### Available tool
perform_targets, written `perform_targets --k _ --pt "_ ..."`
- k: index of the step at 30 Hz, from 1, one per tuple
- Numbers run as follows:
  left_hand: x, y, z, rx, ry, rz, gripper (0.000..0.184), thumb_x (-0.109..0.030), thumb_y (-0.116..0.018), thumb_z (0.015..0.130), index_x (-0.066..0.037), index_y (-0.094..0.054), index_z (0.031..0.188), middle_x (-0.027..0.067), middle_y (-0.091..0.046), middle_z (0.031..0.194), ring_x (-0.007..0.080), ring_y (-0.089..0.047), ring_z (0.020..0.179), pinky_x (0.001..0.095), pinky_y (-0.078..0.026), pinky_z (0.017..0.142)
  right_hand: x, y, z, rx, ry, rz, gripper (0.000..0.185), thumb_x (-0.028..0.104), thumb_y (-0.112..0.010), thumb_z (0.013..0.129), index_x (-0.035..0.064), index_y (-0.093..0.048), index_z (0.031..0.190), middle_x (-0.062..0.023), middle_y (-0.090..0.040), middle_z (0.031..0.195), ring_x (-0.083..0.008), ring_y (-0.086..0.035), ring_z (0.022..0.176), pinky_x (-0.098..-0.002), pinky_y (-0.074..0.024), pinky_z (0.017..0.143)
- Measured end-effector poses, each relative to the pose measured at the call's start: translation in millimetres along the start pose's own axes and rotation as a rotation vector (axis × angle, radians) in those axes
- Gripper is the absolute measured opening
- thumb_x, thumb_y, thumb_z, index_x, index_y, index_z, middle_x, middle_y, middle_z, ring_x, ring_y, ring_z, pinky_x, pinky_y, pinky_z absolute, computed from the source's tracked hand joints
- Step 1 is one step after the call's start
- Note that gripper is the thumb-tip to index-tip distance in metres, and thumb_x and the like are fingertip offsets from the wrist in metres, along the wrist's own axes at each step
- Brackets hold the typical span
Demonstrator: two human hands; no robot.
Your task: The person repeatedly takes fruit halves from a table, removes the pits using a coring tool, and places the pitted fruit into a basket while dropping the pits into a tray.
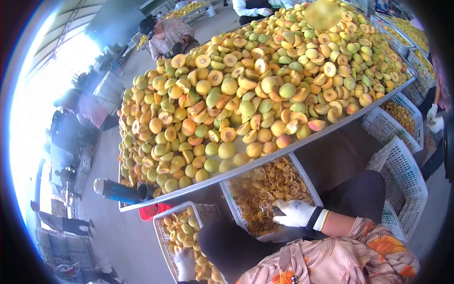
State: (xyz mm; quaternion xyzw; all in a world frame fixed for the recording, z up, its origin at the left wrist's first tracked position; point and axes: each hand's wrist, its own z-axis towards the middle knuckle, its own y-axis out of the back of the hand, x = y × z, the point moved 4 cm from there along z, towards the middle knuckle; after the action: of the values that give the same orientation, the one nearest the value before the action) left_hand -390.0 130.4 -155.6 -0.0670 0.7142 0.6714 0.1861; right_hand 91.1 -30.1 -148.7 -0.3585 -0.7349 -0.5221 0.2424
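Observation:
My right hand (295, 214), in a white glove, is over a white crate (305, 177) of brown, curled fruit scraps (267, 189). Its fingers are bent together around a small dark thing at their tips, too small to name. Low in the view, my left hand (185, 265), also gloved in white, reaches into a second white crate (163, 236) holding yellow fruit halves (182, 227). Its fingers are partly hidden, and their grip is unclear. Above both crates, a big heap of halved peaches (227, 99) covers a metal-edged table (265, 163).
A blue flask (116, 190) and a dark cup (144, 191) stand at the table's left corner, above a red container (152, 211). White baskets (402, 180) stand at the right. People (168, 38) sit across the table; a co-worker's gloved hands (434, 119) show at right.

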Motion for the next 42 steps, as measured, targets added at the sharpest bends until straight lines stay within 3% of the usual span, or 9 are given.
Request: perform_targets --k 8,12,21,27,29,35,37,40,42 --pt "-370 -16 216 -0.215 -0.734 -0.108 0.041 -0.01 -0.078 0.081 0.0 -0.066 0.119 0.014 -0.068 0.1 0.0284 -0.066 0.092 0.0384 -0.052 0.083 -2 -10 -3 -0.202 0.215 0.083 0.045 0.04 -0.058 0.095 0.0071 -0.054 0.125 -0.0256 -0.07 0.1 -0.0444 -0.068 0.09 -0.0533 -0.0536 0.08" --pt "-431 -80 256 -0.027 -0.572 0.326 0.063 -0.036 -0.078 0.08 -0.003 -0.058 0.129 0.0201 -0.068 0.112 0.0365 -0.065 0.108 0.0457 -0.052 0.091 0 -12 -1 -0.294 0.238 -0.019 0.043 0.038 -0.061 0.093 0.006 -0.06 0.122 -0.0202 -0.07 0.107 -0.0407 -0.069 0.081 -0.0504 -0.0551 0.071" --pt "-412 -108 279 -0.008 -0.511 0.279 0.066 -0.038 -0.078 0.075 -0.003 -0.059 0.128 0.0218 -0.065 0.119 0.0383 -0.062 0.115 0.0461 -0.05 0.098 -5 -12 -3 -0.691 0.543 -0.356 0.042 0.034 -0.065 0.09 -0.0004 -0.068 0.113 -0.0225 -0.07 0.104 -0.0369 -0.069 0.088 -0.0485 -0.0561 0.075" --pt "-377 -101 273 -0.051 -0.428 -0.37 0.034 -0.014 -0.074 0.081 0.005 -0.06 0.107 0.018 -0.064 0.102 0.0313 -0.063 0.093 0.0409 -0.051 0.079 19 65 -41 -0.218 0.033 0.453 0.046 0.045 -0.059 0.096 0.0065 -0.055 0.121 -0.0261 -0.068 0.106 -0.0436 -0.067 0.096 -0.0498 -0.0525 0.084" --pt "-369 -90 264 0.071 -0.359 -0.72 0.029 -0.013 -0.072 0.083 0.004 -0.059 0.104 0.0136 -0.062 0.1 0.025 -0.063 0.088 0.0364 -0.051 0.073 7 51 -30 -0.425 0.112 0.38 0.044 0.042 -0.061 0.098 0.0039 -0.053 0.119 -0.0172 -0.069 0.077 -0.0333 -0.071 0.072 -0.0451 -0.0531 0.067" --pt "-407 -12 123 0.315 -0.169 -1.583 0.028 0.0 -0.066 0.084 -0.002 -0.06 0.111 0.0115 -0.063 0.102 0.0234 -0.065 0.09 0.0341 -0.056 0.082 17 63 -55 -0.636 0.248 0.135 0.032 0.03 -0.064 0.092 0.0015 -0.055 0.104 -0.0233 -0.065 0.073 -0.0446 -0.065 0.067 -0.0538 -0.0491 0.062" --pt "-393 -17 101 -0.144 -0.758 -0.753 0.029 -0.009 -0.067 0.086 -0.002 -0.062 0.114 0.0143 -0.064 0.111 0.0279 -0.064 0.101 0.0394 -0.056 0.087 35 73 -73 -0.576 0.164 0.166 0.03 0.026 -0.064 0.091 0.0011 -0.055 0.104 -0.0249 -0.064 0.07 -0.0445 -0.065 0.064 -0.0545 -0.0481 0.058" --pt "-399 -38 53 0.441 -0.148 -1.765 0.036 -0.021 -0.066 0.089 -0.003 -0.06 0.12 0.0126 -0.065 0.108 0.0277 -0.065 0.099 0.0401 -0.056 0.086 54 67 -81 -0.53 0.268 0.182 0.026 0.021 -0.064 0.091 -0.0017 -0.054 0.101 -0.0262 -0.065 0.071 -0.045 -0.065 0.064 -0.053 -0.0483 0.057" --pt "-418 -18 9 0.572 -0.125 -1.844 0.042 -0.019 -0.068 0.087 -0.004 -0.058 0.125 0.0099 -0.065 0.106 0.0254 -0.066 0.093 0.0398 -0.056 0.083 75 69 -96 -0.545 0.249 0.125 0.03 0.02 -0.066 0.09 -0.0013 -0.055 0.108 -0.0258 -0.066 0.075 -0.0442 -0.068 0.072 -0.0513 -0.0514 0.063"
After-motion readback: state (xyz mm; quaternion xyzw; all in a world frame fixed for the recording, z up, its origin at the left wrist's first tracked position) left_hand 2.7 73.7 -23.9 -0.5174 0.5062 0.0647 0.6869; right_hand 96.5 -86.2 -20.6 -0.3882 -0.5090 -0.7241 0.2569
